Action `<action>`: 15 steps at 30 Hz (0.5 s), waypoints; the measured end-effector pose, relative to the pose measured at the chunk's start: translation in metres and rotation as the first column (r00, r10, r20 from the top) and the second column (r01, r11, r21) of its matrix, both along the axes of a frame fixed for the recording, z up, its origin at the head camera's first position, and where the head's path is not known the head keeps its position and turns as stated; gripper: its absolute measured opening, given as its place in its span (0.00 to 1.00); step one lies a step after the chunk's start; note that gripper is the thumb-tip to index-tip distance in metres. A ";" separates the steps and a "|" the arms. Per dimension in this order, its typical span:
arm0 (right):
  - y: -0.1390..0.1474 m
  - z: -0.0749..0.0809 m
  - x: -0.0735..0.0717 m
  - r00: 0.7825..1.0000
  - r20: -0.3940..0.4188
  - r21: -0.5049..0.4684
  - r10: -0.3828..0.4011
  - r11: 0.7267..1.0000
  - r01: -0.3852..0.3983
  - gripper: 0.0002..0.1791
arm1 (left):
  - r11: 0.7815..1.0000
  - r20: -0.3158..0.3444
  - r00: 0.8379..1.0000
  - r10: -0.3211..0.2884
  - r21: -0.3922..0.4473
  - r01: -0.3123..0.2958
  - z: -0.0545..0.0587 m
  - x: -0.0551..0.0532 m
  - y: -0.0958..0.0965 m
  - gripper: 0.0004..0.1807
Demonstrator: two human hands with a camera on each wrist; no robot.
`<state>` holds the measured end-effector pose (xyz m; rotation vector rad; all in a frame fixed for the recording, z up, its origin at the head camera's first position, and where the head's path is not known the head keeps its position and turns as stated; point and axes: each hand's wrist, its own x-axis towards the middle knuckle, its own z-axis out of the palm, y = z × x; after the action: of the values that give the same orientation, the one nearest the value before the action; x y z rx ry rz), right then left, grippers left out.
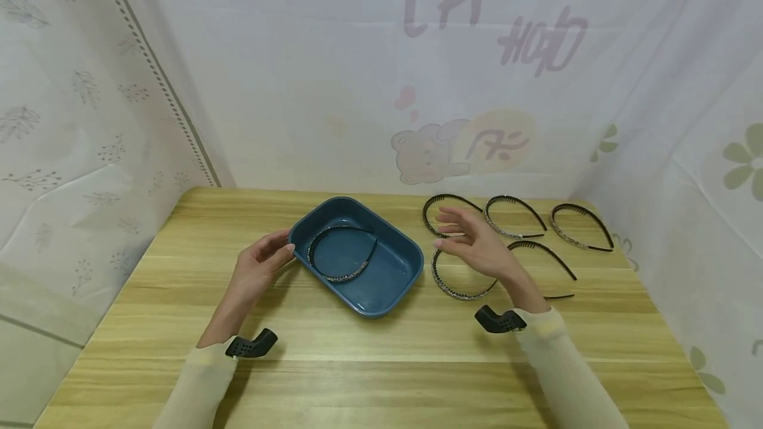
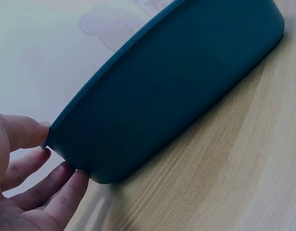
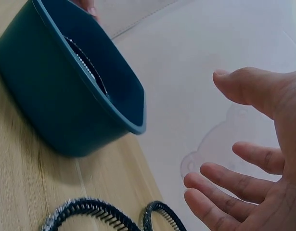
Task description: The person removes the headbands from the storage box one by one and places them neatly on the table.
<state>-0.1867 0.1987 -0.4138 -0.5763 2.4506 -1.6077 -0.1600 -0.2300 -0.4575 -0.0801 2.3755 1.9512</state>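
My left hand (image 1: 253, 267) pinches the left corner of a blue plastic tub (image 1: 381, 286), thumb at the rim and fingers against the outer wall, as the left wrist view shows. Inside the tub lies one black toothed headband (image 1: 342, 278) with a glittery, beaded band. To the right, my right hand (image 1: 479, 247) is held over the laid-out headbands with its fingers spread and nothing in them. Beneath and beside it are a front headband (image 1: 454, 294) and a back-row headband (image 1: 430, 202), each partly hidden by the hand.
Further headbands lie on the wooden table (image 1: 369, 382): one at back middle (image 1: 518, 199), one at far right (image 1: 599, 222), and one behind the right wrist (image 1: 560, 262). Printed white cloth (image 1: 310, 85) hangs behind the table and along both sides.
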 end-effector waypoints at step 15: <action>-0.028 0.007 -0.006 0.998 -0.003 0.042 0.056 0.998 -0.056 0.38 | 1.000 0.000 1.000 -0.007 0.009 0.007 0.001 0.001 0.000 0.28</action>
<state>-0.1929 0.1705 -0.4064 -0.6368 2.4425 -1.5315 -0.1586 -0.2300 -0.4564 -0.0705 2.3638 1.9581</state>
